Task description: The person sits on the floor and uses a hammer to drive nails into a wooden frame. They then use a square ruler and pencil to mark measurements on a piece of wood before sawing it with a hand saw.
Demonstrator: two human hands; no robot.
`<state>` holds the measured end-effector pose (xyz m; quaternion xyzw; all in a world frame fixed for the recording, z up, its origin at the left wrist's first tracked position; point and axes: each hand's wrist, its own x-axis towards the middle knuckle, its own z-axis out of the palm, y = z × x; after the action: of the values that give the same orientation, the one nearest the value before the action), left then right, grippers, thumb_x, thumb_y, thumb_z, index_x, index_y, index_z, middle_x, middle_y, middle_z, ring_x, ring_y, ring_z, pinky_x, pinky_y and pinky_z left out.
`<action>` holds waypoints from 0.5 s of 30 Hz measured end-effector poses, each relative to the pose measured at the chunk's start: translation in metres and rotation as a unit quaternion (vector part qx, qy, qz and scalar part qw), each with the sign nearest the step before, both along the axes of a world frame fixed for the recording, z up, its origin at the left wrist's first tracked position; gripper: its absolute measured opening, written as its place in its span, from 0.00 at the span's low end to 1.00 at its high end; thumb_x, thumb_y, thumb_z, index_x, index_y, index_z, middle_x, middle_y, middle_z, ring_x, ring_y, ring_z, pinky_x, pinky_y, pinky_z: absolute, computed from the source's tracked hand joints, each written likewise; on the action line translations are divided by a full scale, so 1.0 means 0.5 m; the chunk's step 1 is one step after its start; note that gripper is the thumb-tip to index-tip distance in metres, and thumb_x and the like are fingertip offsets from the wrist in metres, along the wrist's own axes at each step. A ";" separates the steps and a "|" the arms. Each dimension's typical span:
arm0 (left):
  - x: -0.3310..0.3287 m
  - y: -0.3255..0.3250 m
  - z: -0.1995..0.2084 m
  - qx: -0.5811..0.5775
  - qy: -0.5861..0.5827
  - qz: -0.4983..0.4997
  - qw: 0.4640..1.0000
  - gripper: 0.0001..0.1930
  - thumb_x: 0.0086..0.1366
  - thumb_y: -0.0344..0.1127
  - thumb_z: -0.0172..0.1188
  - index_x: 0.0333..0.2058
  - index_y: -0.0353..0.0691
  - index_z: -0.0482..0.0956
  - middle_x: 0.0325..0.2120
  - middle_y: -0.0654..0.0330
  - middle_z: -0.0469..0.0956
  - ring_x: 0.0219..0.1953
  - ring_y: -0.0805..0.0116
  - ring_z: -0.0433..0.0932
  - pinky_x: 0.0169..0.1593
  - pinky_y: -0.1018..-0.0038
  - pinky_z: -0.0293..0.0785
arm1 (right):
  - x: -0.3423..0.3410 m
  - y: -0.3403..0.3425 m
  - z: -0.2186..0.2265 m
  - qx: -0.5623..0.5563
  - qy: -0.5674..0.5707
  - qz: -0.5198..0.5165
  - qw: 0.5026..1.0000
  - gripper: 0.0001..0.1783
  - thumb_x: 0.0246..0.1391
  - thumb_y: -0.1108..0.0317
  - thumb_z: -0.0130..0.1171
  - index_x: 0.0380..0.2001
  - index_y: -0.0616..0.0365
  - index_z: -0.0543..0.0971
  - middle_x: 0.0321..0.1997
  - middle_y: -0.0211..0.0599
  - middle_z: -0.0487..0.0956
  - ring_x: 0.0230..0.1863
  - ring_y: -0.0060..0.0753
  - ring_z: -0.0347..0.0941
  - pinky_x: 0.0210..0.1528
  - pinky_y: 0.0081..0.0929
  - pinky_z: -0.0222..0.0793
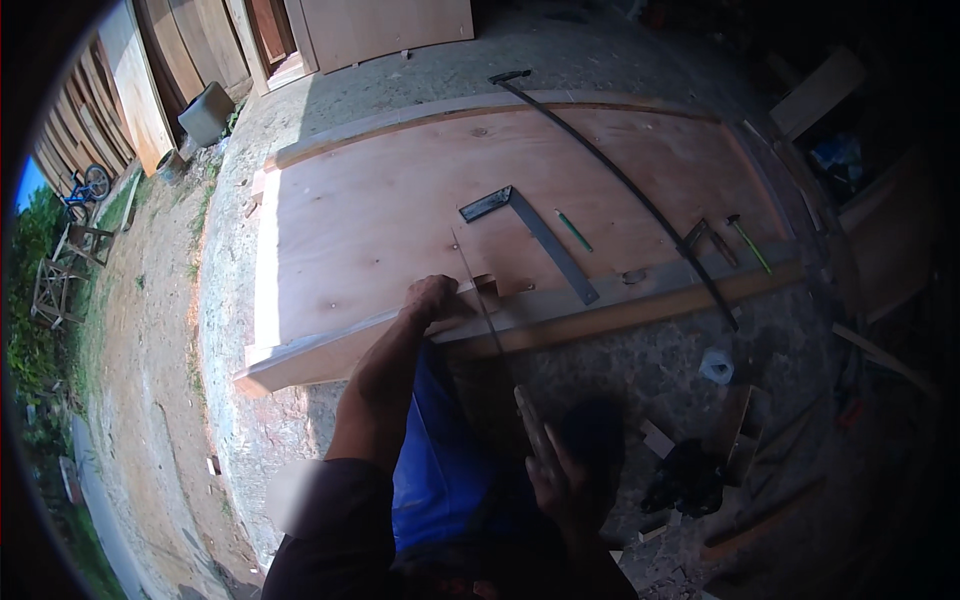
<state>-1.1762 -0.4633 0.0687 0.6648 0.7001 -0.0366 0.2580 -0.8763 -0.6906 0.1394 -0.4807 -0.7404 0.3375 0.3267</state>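
Note:
A large wooden panel [370,220] with a raised frame lies before me. At its near frame edge my left hand [432,298] is closed around a short wood piece [484,284], partly hidden by my fingers. My right hand [556,485], lower and nearer to me, is wrapped around the handle of a handsaw [540,435]. The thin saw blade slants up and left, passing just right of my left hand and across the wood. On the panel to the right lie a try square [540,235] and a green pencil [573,230].
A long dark bar [630,185] crosses the panel. A green-handled hammer [750,245] and pincers [695,235] rest at its right end. Wood offcuts [735,415], a clear plastic roll [716,366] and a black bag [685,478] lie on the floor at right.

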 end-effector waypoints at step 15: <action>-0.023 -0.011 -0.024 -0.009 -0.001 0.015 1.000 0.32 0.45 0.69 0.72 0.38 0.48 0.85 0.41 0.52 0.84 0.47 0.50 0.82 0.51 0.57 0.77 | 0.005 -0.023 0.043 -0.080 0.025 0.002 0.996 0.27 0.61 0.77 0.53 0.65 0.66 0.68 0.60 0.51 0.78 0.57 0.37 0.80 0.53 0.30 0.76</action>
<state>-1.1879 -0.4687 0.0567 0.6517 0.7094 -0.0380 0.2656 -0.8739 -0.7024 0.1608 -0.4951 -0.7037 0.4082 0.3050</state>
